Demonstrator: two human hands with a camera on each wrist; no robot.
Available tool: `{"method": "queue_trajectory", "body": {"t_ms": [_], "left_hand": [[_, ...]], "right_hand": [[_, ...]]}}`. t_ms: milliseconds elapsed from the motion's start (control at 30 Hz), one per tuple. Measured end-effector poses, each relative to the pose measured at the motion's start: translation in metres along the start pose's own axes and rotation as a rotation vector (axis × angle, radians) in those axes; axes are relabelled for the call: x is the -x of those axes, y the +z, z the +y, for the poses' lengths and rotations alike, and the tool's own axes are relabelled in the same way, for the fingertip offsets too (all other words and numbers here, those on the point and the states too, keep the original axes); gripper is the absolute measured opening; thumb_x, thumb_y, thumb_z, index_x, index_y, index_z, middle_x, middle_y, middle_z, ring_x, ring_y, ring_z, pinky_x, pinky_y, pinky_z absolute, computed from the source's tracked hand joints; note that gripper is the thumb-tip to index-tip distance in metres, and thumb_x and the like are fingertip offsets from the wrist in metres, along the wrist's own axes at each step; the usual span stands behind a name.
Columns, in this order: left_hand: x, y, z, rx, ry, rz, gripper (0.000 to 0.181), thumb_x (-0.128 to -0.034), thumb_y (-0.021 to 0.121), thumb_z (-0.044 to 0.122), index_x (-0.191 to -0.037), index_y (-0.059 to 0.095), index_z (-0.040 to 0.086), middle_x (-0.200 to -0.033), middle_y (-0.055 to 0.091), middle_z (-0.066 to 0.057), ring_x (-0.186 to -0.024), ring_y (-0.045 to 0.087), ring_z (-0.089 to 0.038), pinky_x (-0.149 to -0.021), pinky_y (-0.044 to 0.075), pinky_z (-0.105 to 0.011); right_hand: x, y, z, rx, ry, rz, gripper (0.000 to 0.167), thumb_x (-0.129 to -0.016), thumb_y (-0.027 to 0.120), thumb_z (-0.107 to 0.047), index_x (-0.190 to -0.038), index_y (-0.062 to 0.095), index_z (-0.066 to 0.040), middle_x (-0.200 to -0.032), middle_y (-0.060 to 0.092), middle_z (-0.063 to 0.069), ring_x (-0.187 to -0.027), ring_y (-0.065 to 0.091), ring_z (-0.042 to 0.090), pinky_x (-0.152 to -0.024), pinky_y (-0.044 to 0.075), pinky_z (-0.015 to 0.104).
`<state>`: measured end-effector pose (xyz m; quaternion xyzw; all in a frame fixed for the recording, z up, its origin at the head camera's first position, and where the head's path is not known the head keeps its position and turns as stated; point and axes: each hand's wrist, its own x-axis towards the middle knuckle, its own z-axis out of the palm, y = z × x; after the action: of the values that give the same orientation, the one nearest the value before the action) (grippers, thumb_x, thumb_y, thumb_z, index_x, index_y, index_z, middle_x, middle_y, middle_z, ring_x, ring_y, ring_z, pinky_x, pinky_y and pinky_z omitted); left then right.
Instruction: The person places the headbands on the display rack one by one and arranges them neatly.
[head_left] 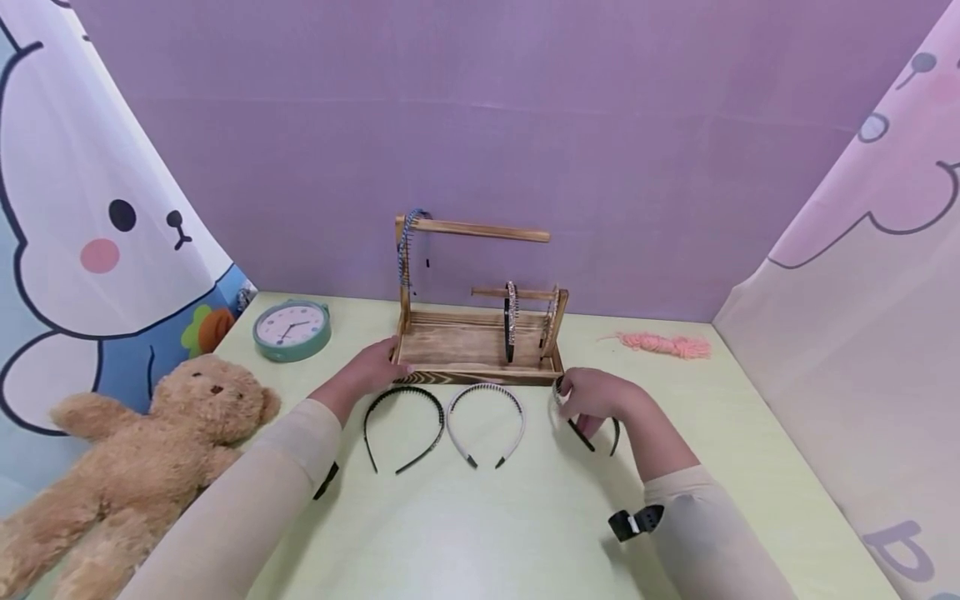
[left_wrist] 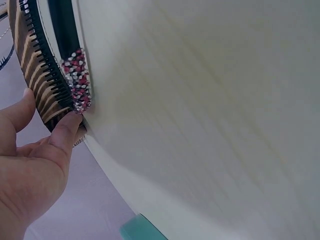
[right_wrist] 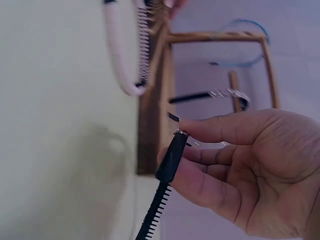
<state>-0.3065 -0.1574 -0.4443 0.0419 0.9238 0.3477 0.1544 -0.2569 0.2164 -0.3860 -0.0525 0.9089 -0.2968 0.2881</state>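
My left hand [head_left: 372, 365] grips the left front corner of a wooden headband rack [head_left: 442, 340]. In the left wrist view its thumb and fingers lie around the rack's end, close to a black toothed headband [left_wrist: 76, 82] with red and white beads. My right hand [head_left: 597, 392] pinches a black toothed headband [right_wrist: 172, 157] with a glittery section, near the rack's right front corner; its ends point down. A white headband [head_left: 486, 387] lies on the table before the rack. On the rack hang a blue headband [head_left: 405, 242] on the upper bar and glittery headbands [head_left: 512, 321] on the lower bar.
A teal clock [head_left: 292, 331] lies left of the rack and a teddy bear [head_left: 150, 467] at the table's left side. Pink yarn [head_left: 666, 344] lies at the right rear. A purple backdrop [head_left: 480, 125] stands behind the pale table [head_left: 480, 533].
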Motion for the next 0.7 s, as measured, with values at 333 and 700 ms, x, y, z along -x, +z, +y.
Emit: {"method": "queue_trajectory", "body": {"t_ms": [333,700], "left_hand": [[0.002,0.0,0.001,0.005,0.004,0.008,0.076,-0.1015,0.054,0.031,-0.158,0.011,0.005,-0.159,0.023,-0.024,-0.146,0.021,-0.044,-0.119,0.021,-0.057],[-0.001,0.0,-0.001,0.027,0.002,0.007,0.074,-0.1015,0.054,0.031,-0.158,0.012,0.006,-0.159,0.025,-0.023,-0.146,0.022,-0.043,-0.118,0.022,-0.057]], "right_hand": [[0.015,-0.047,0.01,-0.104,-0.074,0.126,0.045,-0.094,0.061,-0.012,-0.13,0.042,0.007,-0.111,0.057,0.022,-0.078,0.066,0.026,-0.069,0.061,0.038],[0.015,-0.076,-0.003,-0.217,-0.207,0.386,0.042,-0.098,0.051,-0.003,-0.133,0.031,0.009,-0.117,0.052,0.028,-0.101,0.064,0.039,-0.087,0.058,0.044]]}}
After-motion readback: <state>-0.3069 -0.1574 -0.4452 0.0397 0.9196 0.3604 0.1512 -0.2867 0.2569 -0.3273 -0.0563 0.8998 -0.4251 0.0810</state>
